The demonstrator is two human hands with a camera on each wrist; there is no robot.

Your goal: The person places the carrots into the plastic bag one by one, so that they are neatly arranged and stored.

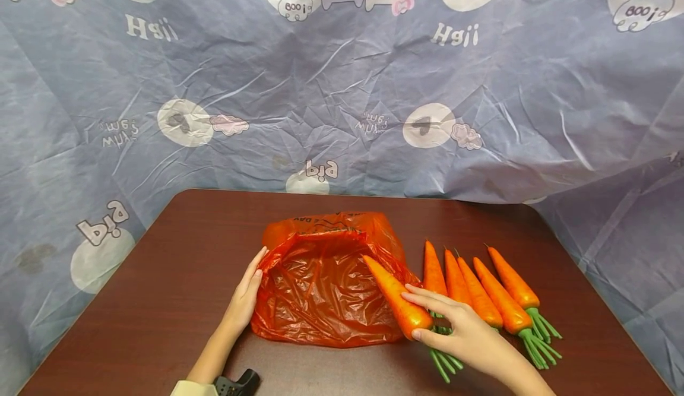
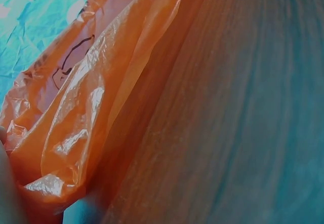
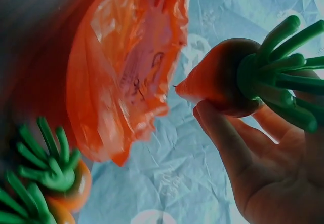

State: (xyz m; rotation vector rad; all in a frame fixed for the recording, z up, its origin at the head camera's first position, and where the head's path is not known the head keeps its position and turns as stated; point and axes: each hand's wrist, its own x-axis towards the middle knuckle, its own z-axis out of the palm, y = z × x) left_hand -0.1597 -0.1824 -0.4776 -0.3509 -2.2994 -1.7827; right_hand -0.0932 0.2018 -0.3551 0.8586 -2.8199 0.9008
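A red, translucent plastic bag (image 1: 326, 307) lies on the table with its wide mouth facing me. At its left rim, my left hand (image 1: 243, 301) holds the edge of the film; in the left wrist view the bag (image 2: 81, 122) hides most of the fingers. My right hand (image 1: 465, 330) grips an orange carrot (image 1: 394, 295) near its green-stemmed end. The carrot's tip points into the bag's mouth from the right side. Seen from the right wrist, fingers and thumb of the hand (image 3: 268, 158) are around the carrot (image 3: 217, 77).
Several more carrots lie side by side right of the bag, among them one at the far right (image 1: 513, 277), tips away from me. The brown table (image 1: 160, 277) reaches back to a patterned blue-grey cloth (image 1: 299, 87). A black strap (image 1: 237, 382) is by the left wrist.
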